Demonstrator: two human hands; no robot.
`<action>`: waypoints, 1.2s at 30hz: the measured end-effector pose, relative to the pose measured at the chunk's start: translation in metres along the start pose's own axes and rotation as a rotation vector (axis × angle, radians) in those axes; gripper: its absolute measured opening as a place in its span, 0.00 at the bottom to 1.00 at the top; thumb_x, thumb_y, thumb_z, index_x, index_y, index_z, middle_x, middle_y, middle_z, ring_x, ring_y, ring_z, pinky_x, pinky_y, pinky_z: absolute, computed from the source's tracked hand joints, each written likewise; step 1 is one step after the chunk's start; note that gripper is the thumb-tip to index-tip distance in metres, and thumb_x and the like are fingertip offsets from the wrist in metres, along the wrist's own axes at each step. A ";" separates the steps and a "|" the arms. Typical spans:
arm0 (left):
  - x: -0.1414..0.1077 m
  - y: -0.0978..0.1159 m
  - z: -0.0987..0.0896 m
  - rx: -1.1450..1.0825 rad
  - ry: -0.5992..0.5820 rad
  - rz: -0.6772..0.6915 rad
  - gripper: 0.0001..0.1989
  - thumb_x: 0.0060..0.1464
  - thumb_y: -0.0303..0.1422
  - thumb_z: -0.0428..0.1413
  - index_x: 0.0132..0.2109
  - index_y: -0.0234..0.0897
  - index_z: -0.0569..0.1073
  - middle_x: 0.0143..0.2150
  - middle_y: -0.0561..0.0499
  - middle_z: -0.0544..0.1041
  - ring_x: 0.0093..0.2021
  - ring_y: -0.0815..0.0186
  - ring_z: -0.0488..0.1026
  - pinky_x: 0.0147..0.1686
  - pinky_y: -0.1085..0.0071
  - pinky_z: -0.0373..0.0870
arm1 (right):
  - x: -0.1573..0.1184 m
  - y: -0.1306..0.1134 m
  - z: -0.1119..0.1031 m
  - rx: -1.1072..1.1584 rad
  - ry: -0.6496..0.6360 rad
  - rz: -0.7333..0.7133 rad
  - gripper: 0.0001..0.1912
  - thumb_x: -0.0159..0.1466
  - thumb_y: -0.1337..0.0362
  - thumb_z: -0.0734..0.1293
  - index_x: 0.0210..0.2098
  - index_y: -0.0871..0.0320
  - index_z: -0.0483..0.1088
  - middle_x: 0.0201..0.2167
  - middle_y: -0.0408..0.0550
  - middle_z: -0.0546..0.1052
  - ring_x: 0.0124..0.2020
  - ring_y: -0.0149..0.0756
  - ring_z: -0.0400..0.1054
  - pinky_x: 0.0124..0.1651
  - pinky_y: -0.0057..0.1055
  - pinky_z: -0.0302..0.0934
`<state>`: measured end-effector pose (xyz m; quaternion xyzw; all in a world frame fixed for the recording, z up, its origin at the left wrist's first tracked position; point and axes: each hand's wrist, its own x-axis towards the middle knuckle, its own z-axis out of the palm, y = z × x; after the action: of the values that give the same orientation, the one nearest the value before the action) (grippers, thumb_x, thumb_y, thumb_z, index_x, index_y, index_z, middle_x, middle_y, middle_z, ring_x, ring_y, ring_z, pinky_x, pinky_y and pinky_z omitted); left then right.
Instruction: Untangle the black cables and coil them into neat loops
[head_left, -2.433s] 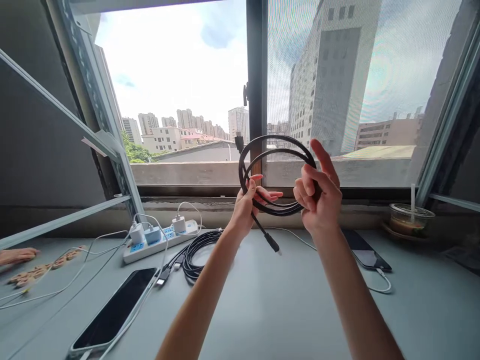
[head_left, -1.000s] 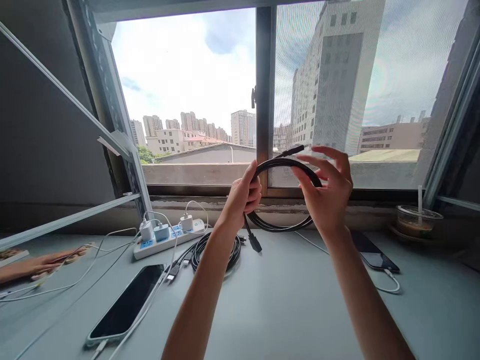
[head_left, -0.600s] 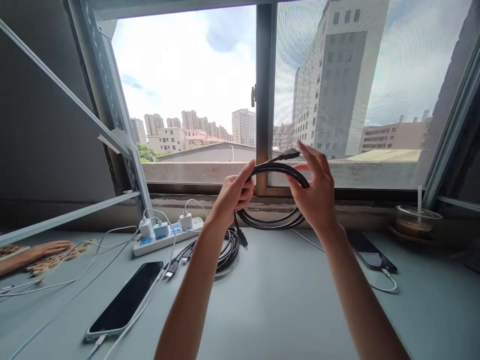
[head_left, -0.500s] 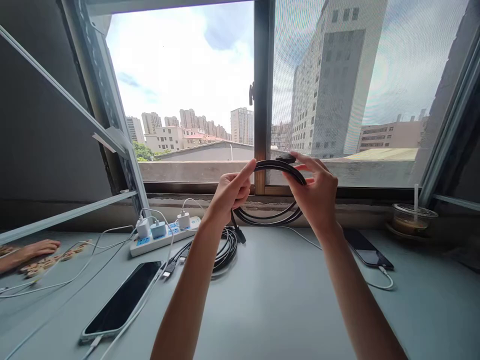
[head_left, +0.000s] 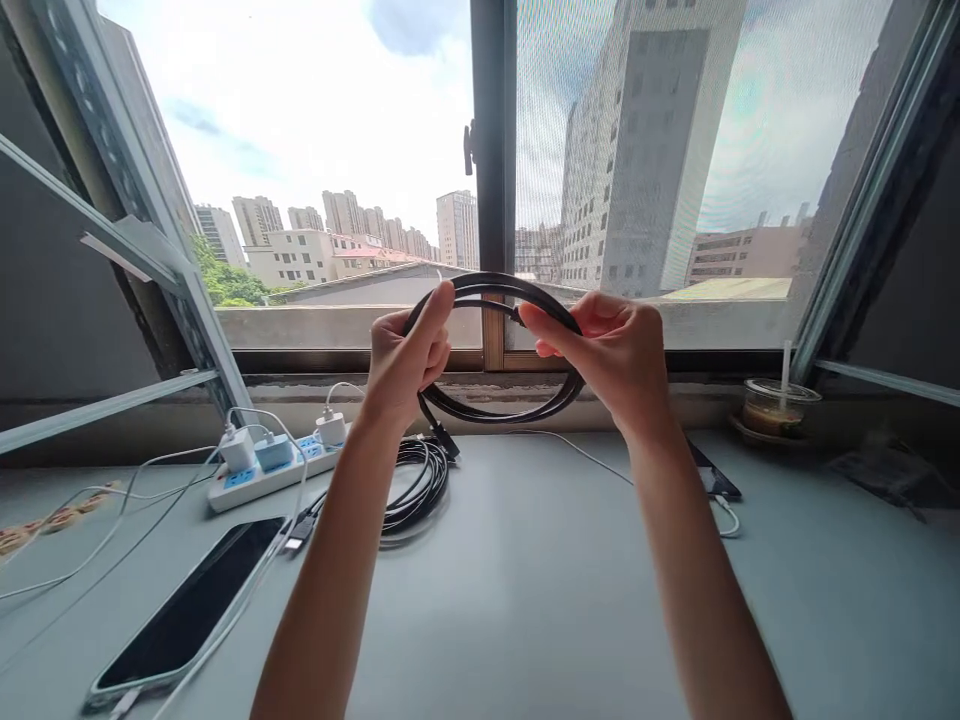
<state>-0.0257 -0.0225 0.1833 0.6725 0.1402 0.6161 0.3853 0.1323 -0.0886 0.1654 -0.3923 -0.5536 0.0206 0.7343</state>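
Observation:
A looped black cable [head_left: 510, 412] is held up above the desk in front of the window. My left hand [head_left: 412, 350] is closed round the left side of the coil, thumb up. On the right side, my right hand [head_left: 611, 350] pinches the loops between thumb and fingers. A black connector [head_left: 445, 440] hangs below the coil near my left hand. Behind my left forearm, a second coil of black cable [head_left: 424, 490] lies on the desk.
A white power strip [head_left: 281, 475] with plugs stands at the left. Nearer is a large phone [head_left: 195, 605] on a charging cable. To the right are another phone [head_left: 709, 475] and a lidded cup [head_left: 776, 410] with a straw.
The held loops are now spread into a rounder ring, with my hands farther apart. The view has shifted right, and another person's hand at the left is out of view.

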 end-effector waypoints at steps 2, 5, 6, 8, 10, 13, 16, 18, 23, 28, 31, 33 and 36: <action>0.000 -0.001 0.001 -0.013 0.000 -0.012 0.33 0.50 0.47 0.61 0.15 0.37 0.49 0.13 0.59 0.46 0.11 0.79 0.43 0.10 0.74 0.35 | -0.001 -0.002 -0.002 0.064 -0.033 0.055 0.19 0.48 0.51 0.74 0.18 0.59 0.67 0.16 0.43 0.73 0.18 0.30 0.68 0.21 0.27 0.61; 0.000 -0.005 0.003 -0.044 -0.052 -0.025 0.34 0.51 0.49 0.59 0.15 0.38 0.47 0.13 0.59 0.44 0.11 0.78 0.43 0.10 0.73 0.33 | -0.001 -0.005 -0.004 0.167 -0.129 0.142 0.20 0.48 0.50 0.75 0.17 0.59 0.67 0.14 0.41 0.70 0.16 0.26 0.66 0.16 0.23 0.57; 0.000 -0.008 0.004 -0.054 -0.077 -0.030 0.34 0.50 0.51 0.59 0.15 0.38 0.46 0.13 0.59 0.43 0.11 0.78 0.43 0.10 0.73 0.33 | -0.001 -0.006 -0.004 0.210 -0.181 0.173 0.20 0.48 0.50 0.74 0.17 0.59 0.67 0.14 0.40 0.69 0.15 0.26 0.65 0.15 0.22 0.55; 0.001 -0.015 0.007 -0.080 -0.118 -0.055 0.35 0.48 0.54 0.58 0.16 0.38 0.45 0.13 0.59 0.43 0.11 0.79 0.42 0.11 0.73 0.32 | 0.000 -0.006 -0.005 0.309 -0.284 0.236 0.20 0.50 0.49 0.73 0.19 0.59 0.69 0.15 0.40 0.69 0.14 0.24 0.64 0.13 0.21 0.53; 0.001 -0.022 0.010 -0.121 -0.132 -0.102 0.36 0.46 0.57 0.58 0.17 0.38 0.44 0.14 0.60 0.43 0.11 0.79 0.42 0.11 0.74 0.32 | 0.001 -0.004 -0.006 0.385 -0.367 0.296 0.19 0.53 0.48 0.71 0.21 0.58 0.71 0.16 0.40 0.70 0.13 0.23 0.62 0.13 0.20 0.53; 0.001 -0.029 0.014 -0.178 -0.160 -0.194 0.37 0.46 0.58 0.58 0.18 0.38 0.43 0.14 0.60 0.42 0.12 0.79 0.42 0.11 0.75 0.33 | 0.001 0.001 -0.005 0.422 -0.407 0.331 0.19 0.55 0.47 0.69 0.23 0.57 0.72 0.16 0.40 0.71 0.12 0.21 0.59 0.16 0.21 0.57; 0.000 -0.030 0.016 -0.221 -0.192 -0.299 0.35 0.50 0.56 0.56 0.18 0.38 0.44 0.14 0.60 0.42 0.12 0.78 0.43 0.11 0.75 0.35 | 0.000 0.005 -0.002 0.324 -0.255 0.231 0.17 0.59 0.49 0.65 0.29 0.57 0.74 0.21 0.42 0.75 0.12 0.21 0.59 0.21 0.25 0.64; 0.000 -0.030 0.016 -0.241 -0.184 -0.369 0.33 0.53 0.53 0.55 0.18 0.38 0.46 0.14 0.60 0.42 0.12 0.78 0.43 0.11 0.75 0.36 | 0.000 0.007 0.001 0.222 -0.071 0.126 0.20 0.64 0.48 0.59 0.35 0.56 0.75 0.30 0.46 0.77 0.13 0.23 0.62 0.20 0.26 0.63; 0.002 -0.044 0.010 -0.304 -0.245 -0.540 0.29 0.59 0.48 0.52 0.18 0.38 0.52 0.14 0.60 0.45 0.11 0.78 0.42 0.10 0.78 0.39 | 0.005 0.029 0.006 0.003 -0.010 -0.067 0.24 0.64 0.46 0.58 0.52 0.52 0.68 0.48 0.50 0.72 0.26 0.28 0.70 0.21 0.26 0.62; 0.004 -0.069 0.003 -0.324 -0.298 -0.645 0.26 0.64 0.44 0.45 0.21 0.37 0.53 0.16 0.61 0.44 0.12 0.79 0.42 0.10 0.80 0.39 | 0.010 0.070 0.009 -0.337 -0.125 -0.218 0.18 0.57 0.54 0.69 0.45 0.54 0.71 0.46 0.48 0.73 0.22 0.25 0.66 0.28 0.29 0.63; 0.004 -0.083 0.001 -0.206 -0.348 -0.706 0.25 0.65 0.44 0.43 0.22 0.36 0.53 0.17 0.61 0.45 0.12 0.79 0.43 0.11 0.80 0.40 | 0.010 0.090 0.012 -0.387 -0.123 -0.121 0.14 0.59 0.53 0.68 0.40 0.56 0.71 0.45 0.47 0.73 0.18 0.25 0.65 0.24 0.28 0.59; 0.002 -0.095 0.000 -0.069 -0.357 -0.735 0.25 0.65 0.46 0.41 0.23 0.36 0.54 0.18 0.61 0.47 0.13 0.79 0.46 0.12 0.81 0.44 | 0.007 0.104 0.015 -0.462 -0.131 -0.023 0.13 0.59 0.54 0.68 0.39 0.55 0.71 0.45 0.46 0.74 0.18 0.25 0.65 0.27 0.30 0.59; -0.003 -0.118 -0.005 0.108 -0.339 -0.787 0.24 0.63 0.49 0.41 0.25 0.37 0.56 0.17 0.59 0.53 0.14 0.77 0.57 0.16 0.80 0.58 | -0.001 0.129 0.021 -0.567 -0.146 0.147 0.13 0.58 0.56 0.69 0.40 0.55 0.72 0.44 0.47 0.75 0.23 0.29 0.67 0.35 0.32 0.61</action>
<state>0.0024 0.0558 0.0991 0.6786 0.3527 0.2949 0.5728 0.1667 0.0116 0.0895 -0.6180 -0.5589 -0.0534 0.5503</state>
